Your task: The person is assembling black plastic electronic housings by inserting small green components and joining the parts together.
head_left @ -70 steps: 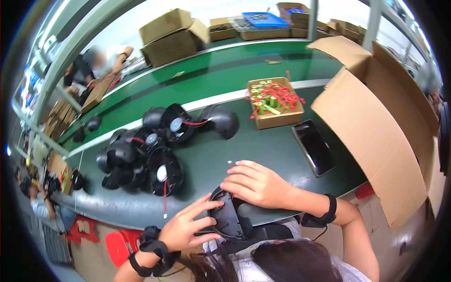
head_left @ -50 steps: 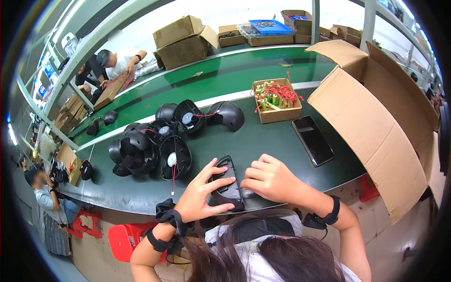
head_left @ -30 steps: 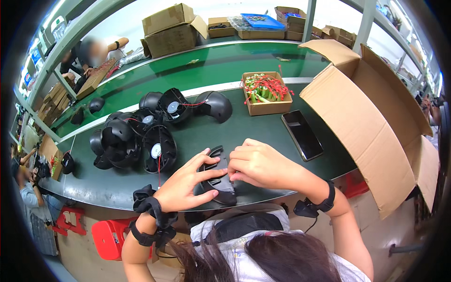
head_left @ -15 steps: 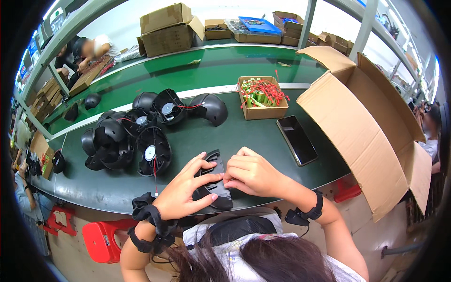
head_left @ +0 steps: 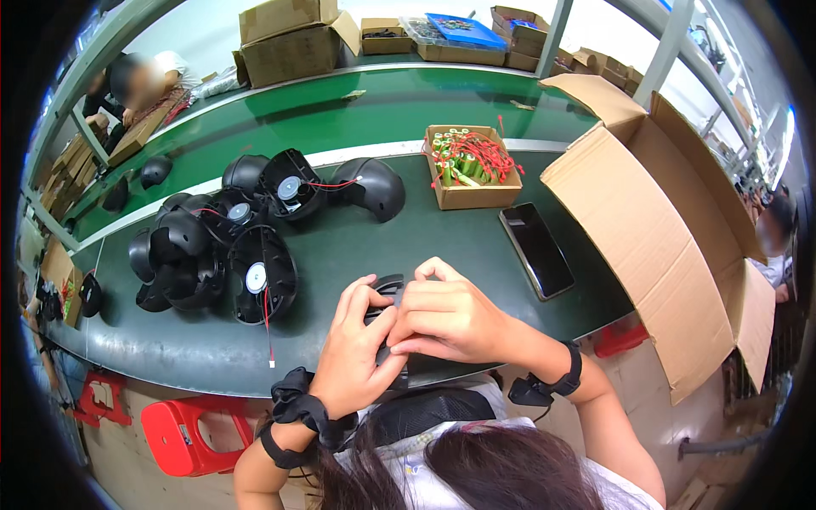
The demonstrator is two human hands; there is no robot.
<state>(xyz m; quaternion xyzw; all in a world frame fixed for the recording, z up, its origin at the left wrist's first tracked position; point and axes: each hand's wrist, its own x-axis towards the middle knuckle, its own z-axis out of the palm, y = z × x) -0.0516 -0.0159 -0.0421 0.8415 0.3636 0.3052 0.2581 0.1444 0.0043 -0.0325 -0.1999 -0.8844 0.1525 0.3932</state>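
1. Black plastic part [head_left: 388, 286]: near edge of green bench [head_left: 348, 246], mostly blocked by both hands.
2. Left hand [head_left: 353, 347]: fingers bent over part; can't tell if gripping.
3. Right hand [head_left: 446, 318]: fingertips pinched narrow beside left's; anything held is hidden.
4. Left: piled black shells [head_left: 185, 234].
5. Far right: small box [head_left: 480, 199], green cylinders [head_left: 464, 168]; phone [head_left: 537, 251] nearer; open carton [head_left: 637, 255] rightmost.

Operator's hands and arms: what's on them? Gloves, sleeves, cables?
Left hand and right hand: no gloves, no sleeves visible. On the left: bunched black fabric band, narrow black strap. On the right: black forearm strap, small black module, thin dark cable.
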